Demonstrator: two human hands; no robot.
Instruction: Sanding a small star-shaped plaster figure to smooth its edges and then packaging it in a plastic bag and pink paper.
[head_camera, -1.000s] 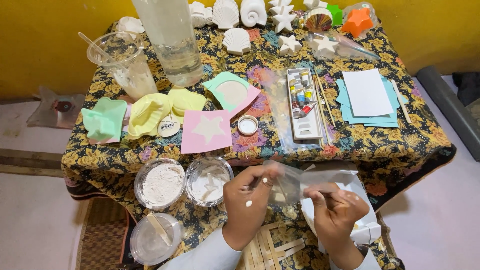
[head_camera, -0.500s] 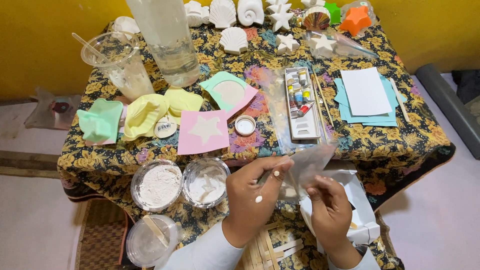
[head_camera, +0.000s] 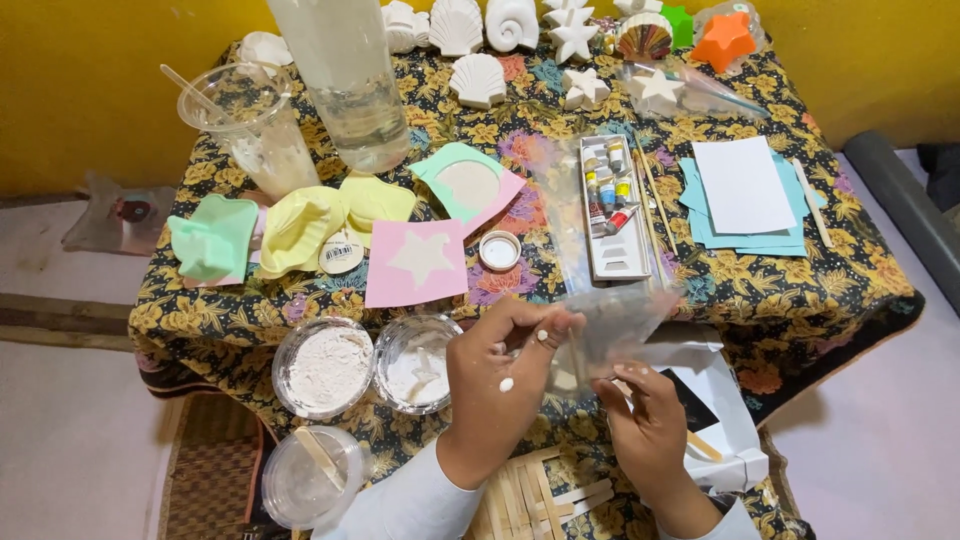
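My left hand (head_camera: 497, 375) and my right hand (head_camera: 645, 425) hold a clear plastic bag (head_camera: 600, 300) between them, above the near edge of a table covered with a floral cloth (head_camera: 800, 290). The left hand pinches the bag's left side; a white blob sits on its back. The right hand grips the bag from below. Just left of my left hand stand two round clear tubs, one with white powder (head_camera: 322, 366) and one with white paste (head_camera: 417, 362).
A pink star mould (head_camera: 418, 262), a yellow mould (head_camera: 315, 225), a green mould (head_camera: 212, 236), a small white cap (head_camera: 498, 250), a paint set (head_camera: 612, 205), blue and white paper sheets (head_camera: 745, 195), a tall water bottle (head_camera: 345, 80), a plastic cup (head_camera: 250, 125), white shell and star casts (head_camera: 480, 80), a white box (head_camera: 725, 420).
The view has drifted a little. Both hands have lifted the plastic bag higher and brought it more upright between them; the right hand has shifted under it.
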